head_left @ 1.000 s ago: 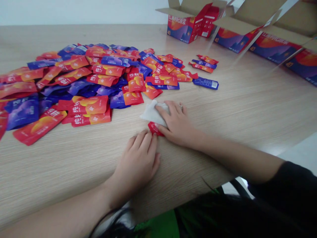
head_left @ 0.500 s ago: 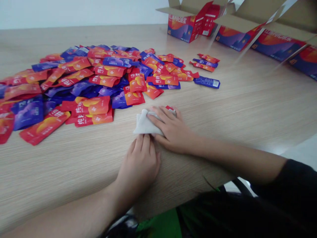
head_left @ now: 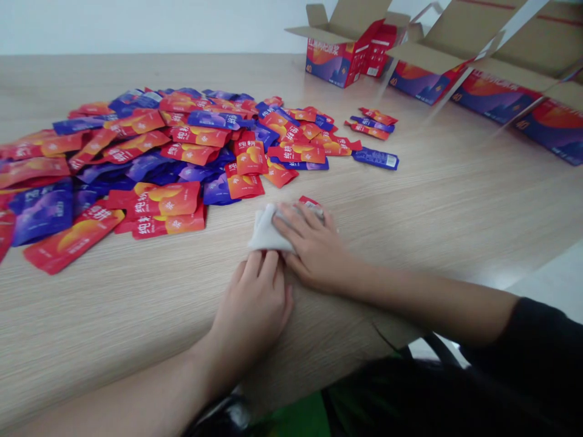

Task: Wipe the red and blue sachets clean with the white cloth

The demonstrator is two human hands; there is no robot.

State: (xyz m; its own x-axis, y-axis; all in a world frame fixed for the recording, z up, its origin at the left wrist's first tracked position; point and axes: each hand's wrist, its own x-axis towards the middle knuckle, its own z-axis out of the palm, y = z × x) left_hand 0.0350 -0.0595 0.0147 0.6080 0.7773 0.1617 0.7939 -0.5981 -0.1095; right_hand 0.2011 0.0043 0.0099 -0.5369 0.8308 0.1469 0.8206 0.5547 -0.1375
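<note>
**Red sachet under white cloth, both hands on it, wooden table**

I read the right hand [head_left: 314,247] spread over the white cloth [head_left: 266,229]; the red sachet [head_left: 310,201] pokes out past its fingers, visible end pointing away from the person, long axis hidden. The left hand [head_left: 250,297] sits just below, fingers together, tips touching the cloth. I cannot tell whether either hand is clamped. A heap of red and blue sachets [head_left: 182,152] lies beyond, on the wooden table [head_left: 113,303].
</note>
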